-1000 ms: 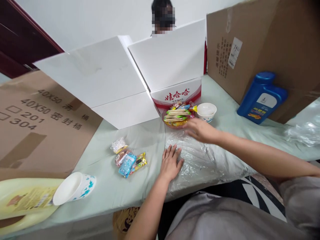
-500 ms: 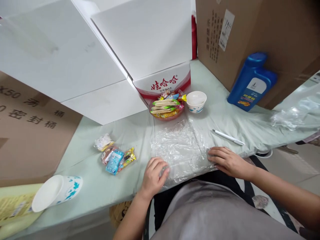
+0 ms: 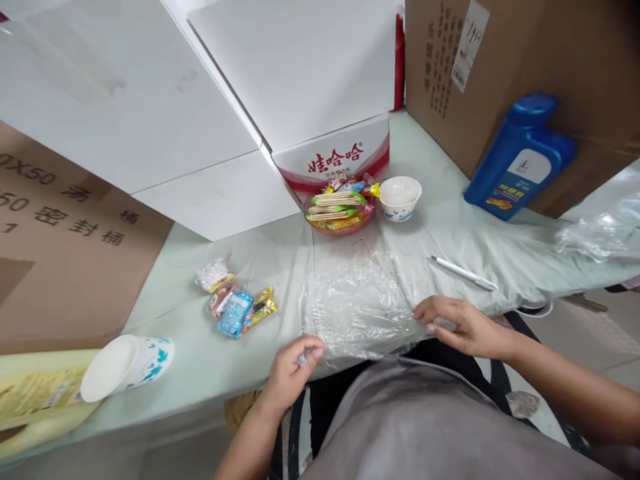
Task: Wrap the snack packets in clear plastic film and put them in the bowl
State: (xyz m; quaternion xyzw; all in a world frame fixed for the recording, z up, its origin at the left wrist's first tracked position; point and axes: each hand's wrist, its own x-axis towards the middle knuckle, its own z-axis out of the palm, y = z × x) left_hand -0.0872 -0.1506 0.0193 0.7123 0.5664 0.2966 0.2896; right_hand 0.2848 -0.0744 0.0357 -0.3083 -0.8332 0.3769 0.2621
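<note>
A crumpled sheet or bag of clear plastic (image 3: 357, 300) lies spread at the table's front, its near edge sagging over the rim. My left hand (image 3: 293, 370) pinches its near left corner between thumb and fingers, and a bit of film shows inside the hand. At the right edge, my right hand (image 3: 457, 327) touches the film with its fingertips, the thumb apart from the curved fingers. Left of the film lie several wrapped snacks (image 3: 235, 313). Behind it stands a pink bowl (image 3: 337, 230) heaped with wrapped sweets and stick-like snacks.
A paper bowl (image 3: 400, 200) stands beside the sweets, and a white pen (image 3: 464, 272) lies to the right. Further right is a blue bottle (image 3: 520, 160) against a cardboard box (image 3: 480, 113). White boxes (image 3: 300, 73) line the back. A paper cup (image 3: 127, 367) lies tipped at left.
My left hand has moved left and nearer, closing on the film's corner. My right hand has lifted slightly, its thumb now showing below the fingers. The view has shifted a little.
</note>
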